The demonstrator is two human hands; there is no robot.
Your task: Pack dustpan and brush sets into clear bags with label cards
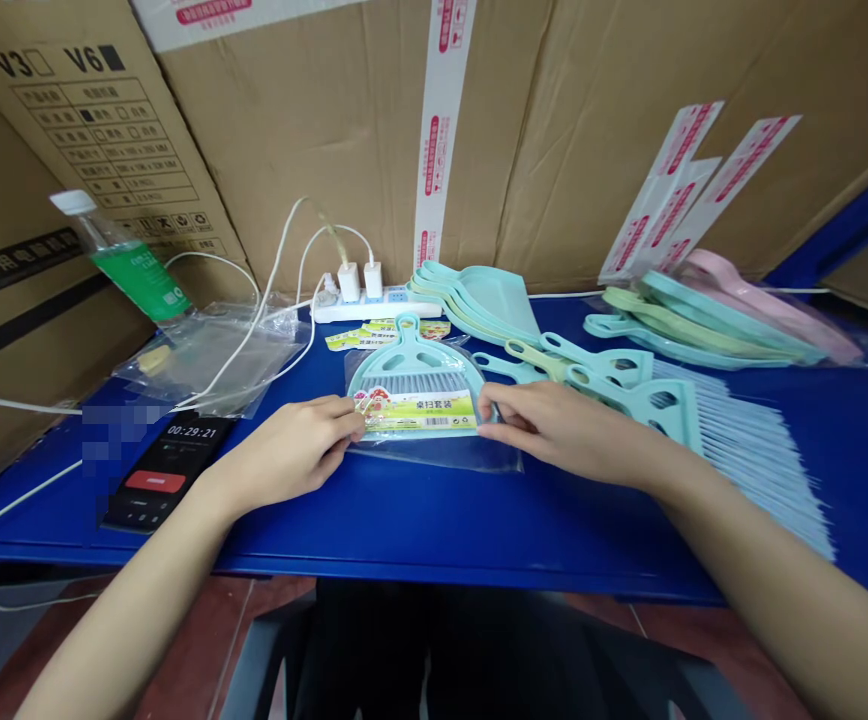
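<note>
A mint-green dustpan with a small brush [426,384] lies in a clear plastic bag in front of me, handle pointing away. Across its lower part is a yellow-green paper label [428,410]. My left hand [306,445] pinches the left edge of the bagged set by the label's end. Opposite it, my right hand [543,425] has thumb and fingers closed on the right edge. Whether the fingers grip the label, the bag or both is hard to tell. Spare labels [385,332] lie just behind the set.
Loose brushes [651,400] and stacked dustpans [490,300] lie on the blue table [434,520]; bagged sets [734,310] are at right. A power strip [378,305] with white cables, a bottle [130,265], plastic bags [216,345] and a phone [168,470] occupy the left and back. Cardboard boxes [329,130] stand behind.
</note>
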